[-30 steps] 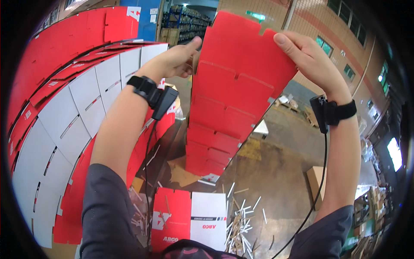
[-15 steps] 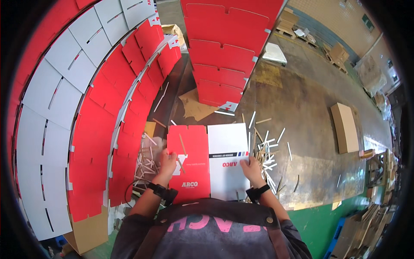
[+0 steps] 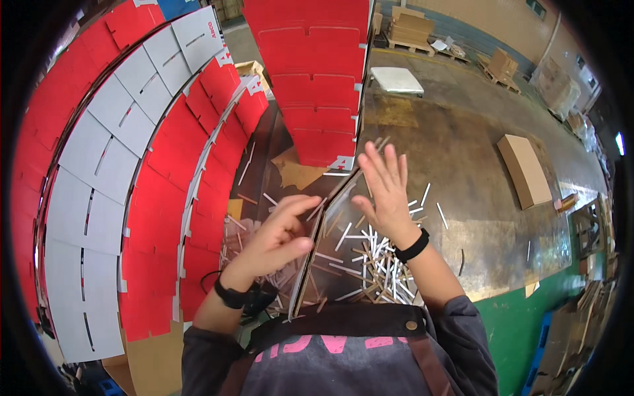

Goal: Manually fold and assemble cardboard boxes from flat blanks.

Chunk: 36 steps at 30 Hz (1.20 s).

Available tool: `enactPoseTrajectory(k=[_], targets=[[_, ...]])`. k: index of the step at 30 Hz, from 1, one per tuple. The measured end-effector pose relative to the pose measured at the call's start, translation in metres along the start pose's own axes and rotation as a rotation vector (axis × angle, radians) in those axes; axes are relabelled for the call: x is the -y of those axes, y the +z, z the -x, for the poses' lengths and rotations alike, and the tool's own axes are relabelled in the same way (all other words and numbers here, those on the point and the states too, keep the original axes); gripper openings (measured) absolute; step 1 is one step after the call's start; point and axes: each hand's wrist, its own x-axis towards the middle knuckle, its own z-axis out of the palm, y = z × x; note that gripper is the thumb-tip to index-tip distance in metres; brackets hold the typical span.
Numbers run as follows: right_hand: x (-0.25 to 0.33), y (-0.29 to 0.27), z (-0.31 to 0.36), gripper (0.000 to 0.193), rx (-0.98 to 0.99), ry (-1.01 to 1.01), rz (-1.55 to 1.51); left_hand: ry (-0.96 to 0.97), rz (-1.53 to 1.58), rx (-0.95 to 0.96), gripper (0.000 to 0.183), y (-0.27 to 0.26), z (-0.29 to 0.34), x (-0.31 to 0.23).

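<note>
A flat cardboard box blank [image 3: 308, 267] stands nearly on edge in front of my body, so mostly its thin brown edges show. On its left side is my left hand [image 3: 274, 239], fingers loosely bent and apart, with thumb and forefinger tips close to the board; contact is hard to make out. To the right, my right hand [image 3: 386, 195] is raised with its fingers spread and nothing in it. Whether its palm touches the board's upper end I cannot tell. White and brown cardboard strips [image 3: 383, 267] lie scattered below on both sides.
Rows of stacked red and white box blanks [image 3: 162, 178] curve along the left. A tall red stack [image 3: 323, 96] stands straight ahead. To the right lie a brown carton [image 3: 525, 171] and, farther back, a white-topped block [image 3: 396, 80]. A blue pallet [image 3: 538, 353] is at lower right.
The box blank, lying open with red and white faces up, is now turned up on edge. Both hands have let go of its sides; the right has risen and opened. My view has shifted slightly.
</note>
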Motion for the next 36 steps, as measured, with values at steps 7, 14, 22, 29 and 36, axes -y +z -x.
enactPoseTrajectory(k=[7,14,22,29,36], targets=[[0.006,0.004,-0.007,0.063,0.015,-0.109,-0.278,0.395,-0.100,-0.173,0.044,0.011,0.000,0.026],[-0.002,0.013,-0.011,0.034,-0.101,-0.137,-0.251,0.393,-0.331,-0.145,0.049,-0.008,0.016,0.005],[-0.002,-0.007,-0.043,0.035,-0.064,-0.421,-0.501,0.683,-0.673,0.205,0.058,-0.010,0.002,-0.027],[0.060,-0.066,-0.026,0.040,0.656,-0.591,-0.634,0.347,-1.185,0.092,0.049,-0.020,-0.006,-0.059],[0.067,-0.064,0.026,0.038,0.229,-0.079,-0.518,0.294,-0.668,-0.685,0.027,0.022,0.038,0.024]])
